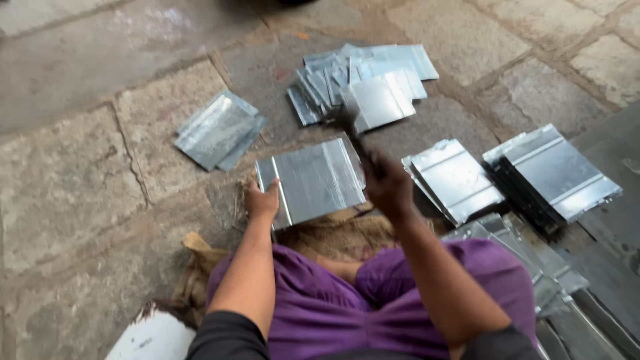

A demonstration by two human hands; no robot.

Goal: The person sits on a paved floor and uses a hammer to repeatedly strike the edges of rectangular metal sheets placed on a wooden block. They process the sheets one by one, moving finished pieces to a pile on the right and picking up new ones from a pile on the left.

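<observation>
Left hand [261, 202] is clamped on the near-left edge of a flat metal sheet [312, 181], fingers curled over the rim, thumb on top. The sheet lies on a piece of sacking [333, 237] over the stone floor [67, 187], just ahead of the person's knees in purple cloth [320, 307].

Right hand [387, 183] is wrapped tight round a dark handle, a hammer [350, 127] by the look of it. It's blurred from motion and the head reads as a smear just beyond the sheet's far-right corner. Can't tell the head shape.

Risks as I judge them:
- The holding fingers sit on the same sheet being struck, close to the strike zone. An off-line blow lands on the thumb.
- The sheet is pinned on one edge only. A hit near the free side could kick it up or skate it off the sacking.
- Cut edges on thin metal, bare hands: a slip along the rim means a sliced palm.

Around the grip: a fanned pile of sheets [363, 80] beyond the hammer, a small stack [217, 130] off to the left, two stacks [453, 180] [553, 170] to the right of the hammer hand, and more folded pieces [527, 260] beside the right forearm.
</observation>
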